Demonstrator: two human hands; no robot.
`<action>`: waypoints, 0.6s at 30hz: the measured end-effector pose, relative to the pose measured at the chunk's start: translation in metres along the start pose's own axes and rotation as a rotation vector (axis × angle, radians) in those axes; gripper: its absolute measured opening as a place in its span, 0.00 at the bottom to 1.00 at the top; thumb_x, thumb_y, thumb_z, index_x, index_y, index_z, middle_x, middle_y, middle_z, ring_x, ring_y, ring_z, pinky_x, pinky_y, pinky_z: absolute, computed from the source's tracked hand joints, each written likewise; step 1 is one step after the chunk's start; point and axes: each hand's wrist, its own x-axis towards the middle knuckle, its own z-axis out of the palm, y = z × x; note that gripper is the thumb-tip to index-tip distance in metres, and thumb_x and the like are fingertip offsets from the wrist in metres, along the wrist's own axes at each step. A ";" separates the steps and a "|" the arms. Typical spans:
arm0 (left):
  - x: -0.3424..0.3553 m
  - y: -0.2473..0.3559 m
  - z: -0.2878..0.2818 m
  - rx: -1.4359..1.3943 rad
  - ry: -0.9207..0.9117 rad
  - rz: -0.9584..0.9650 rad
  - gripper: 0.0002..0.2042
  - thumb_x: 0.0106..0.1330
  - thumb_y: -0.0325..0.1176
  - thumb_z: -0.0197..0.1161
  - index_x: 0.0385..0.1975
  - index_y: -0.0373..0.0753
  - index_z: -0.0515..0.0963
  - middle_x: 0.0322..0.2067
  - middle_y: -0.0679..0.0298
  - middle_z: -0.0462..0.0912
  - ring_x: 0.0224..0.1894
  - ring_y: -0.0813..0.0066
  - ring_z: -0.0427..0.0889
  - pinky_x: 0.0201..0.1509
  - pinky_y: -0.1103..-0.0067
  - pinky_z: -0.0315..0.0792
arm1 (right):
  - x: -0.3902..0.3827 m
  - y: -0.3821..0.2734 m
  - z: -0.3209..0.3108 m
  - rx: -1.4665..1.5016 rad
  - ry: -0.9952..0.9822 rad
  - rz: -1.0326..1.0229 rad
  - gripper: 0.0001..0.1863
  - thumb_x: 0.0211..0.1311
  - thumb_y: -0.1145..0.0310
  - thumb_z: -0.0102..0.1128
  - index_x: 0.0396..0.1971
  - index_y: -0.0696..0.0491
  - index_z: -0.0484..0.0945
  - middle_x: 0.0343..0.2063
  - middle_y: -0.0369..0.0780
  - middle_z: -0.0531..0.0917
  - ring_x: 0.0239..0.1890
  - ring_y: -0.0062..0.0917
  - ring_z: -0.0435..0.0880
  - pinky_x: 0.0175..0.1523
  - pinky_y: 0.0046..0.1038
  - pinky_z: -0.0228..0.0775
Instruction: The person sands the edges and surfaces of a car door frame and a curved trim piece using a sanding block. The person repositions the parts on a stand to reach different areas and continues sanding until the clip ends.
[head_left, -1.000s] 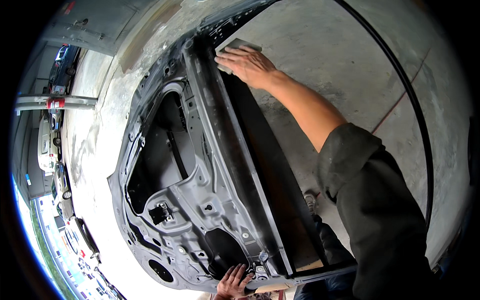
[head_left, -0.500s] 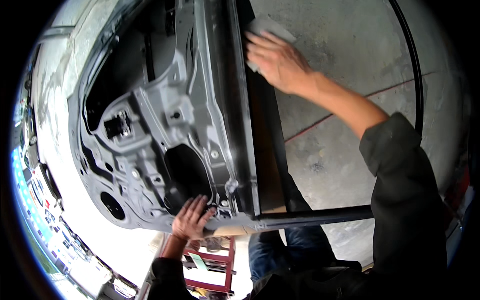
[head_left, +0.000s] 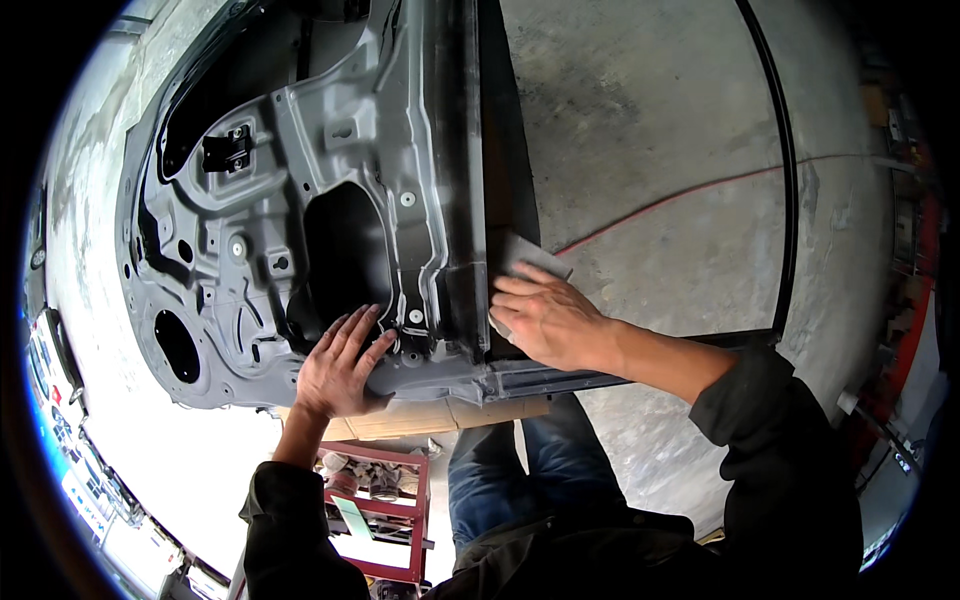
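A grey car door point(head_left: 455, 150) lies flat before me, its inner side up, with cut-outs and bolt holes showing. My left hand point(head_left: 343, 368) rests on its near edge, fingers spread beside the large dark opening. My right hand point(head_left: 548, 318) is at the long right edge of the door, fingers bent over a flat grey pad point(head_left: 532, 256) that looks like a sanding pad. Part of the pad sticks out beyond the fingertips; the rest is hidden under the hand. Whether it touches the door's edge I cannot tell.
The door's thin black window frame point(head_left: 790, 200) loops out over the concrete floor at right. A red hose point(head_left: 660, 209) runs across that floor. Cardboard point(head_left: 450, 418) shows under the near edge. A red cart point(head_left: 418, 525) with items on its shelves stands below, left of my legs.
My right hand has come down along the door's right edge toward me, with the pad. My left hand stays on the near edge. The whole view has shifted.
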 end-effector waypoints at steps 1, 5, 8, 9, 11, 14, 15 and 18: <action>0.000 0.001 0.000 0.009 0.013 0.012 0.50 0.35 0.46 0.78 0.68 0.48 0.68 0.70 0.48 0.66 0.70 0.51 0.69 0.74 0.61 0.65 | -0.003 -0.006 -0.005 0.060 -0.127 0.038 0.18 0.69 0.66 0.50 0.47 0.60 0.84 0.52 0.48 0.85 0.64 0.38 0.78 0.75 0.43 0.59; -0.002 0.003 0.000 0.011 0.003 -0.015 0.48 0.36 0.45 0.78 0.66 0.47 0.70 0.70 0.49 0.66 0.70 0.52 0.69 0.74 0.61 0.64 | -0.023 -0.033 -0.011 0.412 -0.436 0.286 0.17 0.72 0.67 0.52 0.51 0.60 0.82 0.43 0.52 0.87 0.45 0.44 0.88 0.51 0.42 0.83; -0.004 0.003 0.000 0.043 0.009 -0.002 0.48 0.36 0.46 0.79 0.66 0.45 0.69 0.70 0.48 0.65 0.71 0.50 0.67 0.75 0.60 0.63 | -0.050 -0.071 0.020 0.049 0.054 0.065 0.23 0.65 0.63 0.61 0.56 0.60 0.80 0.55 0.51 0.83 0.60 0.37 0.82 0.64 0.38 0.75; -0.004 0.003 0.000 0.021 0.005 -0.010 0.49 0.36 0.46 0.79 0.66 0.45 0.69 0.70 0.48 0.65 0.71 0.49 0.67 0.75 0.59 0.63 | -0.066 -0.065 0.023 0.085 0.115 0.094 0.23 0.63 0.64 0.62 0.57 0.59 0.80 0.55 0.50 0.83 0.60 0.37 0.81 0.65 0.37 0.74; -0.004 0.004 0.001 0.018 0.013 0.010 0.51 0.33 0.45 0.80 0.67 0.44 0.67 0.71 0.47 0.64 0.71 0.46 0.67 0.74 0.59 0.63 | -0.099 -0.048 0.020 0.098 0.167 0.122 0.25 0.59 0.67 0.66 0.57 0.59 0.79 0.57 0.47 0.82 0.62 0.37 0.80 0.66 0.35 0.73; -0.005 0.005 0.001 0.026 -0.009 -0.013 0.53 0.32 0.43 0.80 0.68 0.45 0.66 0.71 0.47 0.63 0.71 0.47 0.66 0.75 0.59 0.62 | -0.176 -0.014 -0.032 -0.208 0.037 0.265 0.24 0.56 0.71 0.66 0.55 0.58 0.80 0.54 0.45 0.84 0.57 0.36 0.84 0.62 0.37 0.76; -0.005 0.005 0.001 0.036 0.006 -0.008 0.53 0.32 0.43 0.80 0.68 0.46 0.65 0.71 0.47 0.62 0.71 0.47 0.66 0.75 0.59 0.62 | -0.204 -0.004 -0.055 -0.257 0.012 0.385 0.20 0.59 0.70 0.65 0.52 0.57 0.82 0.49 0.45 0.87 0.53 0.36 0.86 0.60 0.38 0.77; -0.006 0.005 0.003 0.031 0.005 -0.026 0.53 0.33 0.43 0.80 0.69 0.47 0.65 0.71 0.49 0.62 0.70 0.47 0.66 0.75 0.58 0.62 | -0.251 0.007 -0.090 -0.477 0.087 0.517 0.14 0.64 0.65 0.64 0.45 0.57 0.85 0.42 0.46 0.89 0.46 0.35 0.88 0.55 0.37 0.79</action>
